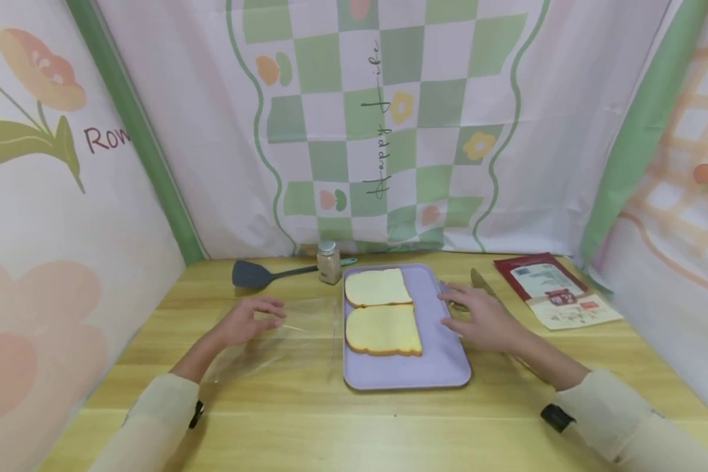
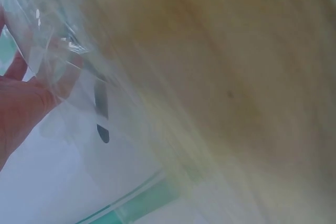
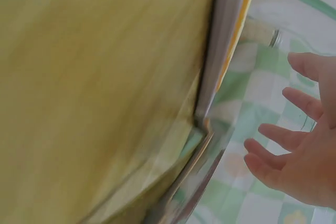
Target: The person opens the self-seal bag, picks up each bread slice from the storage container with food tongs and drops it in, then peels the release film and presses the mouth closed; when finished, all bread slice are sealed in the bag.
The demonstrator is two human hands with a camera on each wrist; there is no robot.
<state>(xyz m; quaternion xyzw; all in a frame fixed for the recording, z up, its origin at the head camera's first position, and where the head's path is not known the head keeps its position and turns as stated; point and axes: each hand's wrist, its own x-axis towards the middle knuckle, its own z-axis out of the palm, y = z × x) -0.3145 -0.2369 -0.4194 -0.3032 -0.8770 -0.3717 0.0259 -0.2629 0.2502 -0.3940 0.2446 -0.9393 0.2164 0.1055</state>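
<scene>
My left hand point(image 1: 250, 321) pinches a clear plastic bag point(image 1: 307, 337) left of the tray; in the left wrist view the film point(image 2: 68, 45) bunches at the thumb tip. Two slices of bread, a far slice point(image 1: 379, 287) and a near slice point(image 1: 385, 330), lie edge to edge on the left part of a lilac tray point(image 1: 407, 377). At the tray's right edge is my right hand point(image 1: 478, 314), its fingers spread and holding nothing, as the right wrist view also shows. A knife point(image 1: 485, 283) lies partly hidden beneath that hand and forearm.
Behind the tray stands a glass jar point(image 1: 330, 265) with a metal lid. A dark spatula point(image 1: 252, 275) lies to its left, its handle passing behind the jar. A red and white food pouch point(image 1: 557, 292) lies at the back right. Printed curtains point(image 1: 377, 131) close off the table's back.
</scene>
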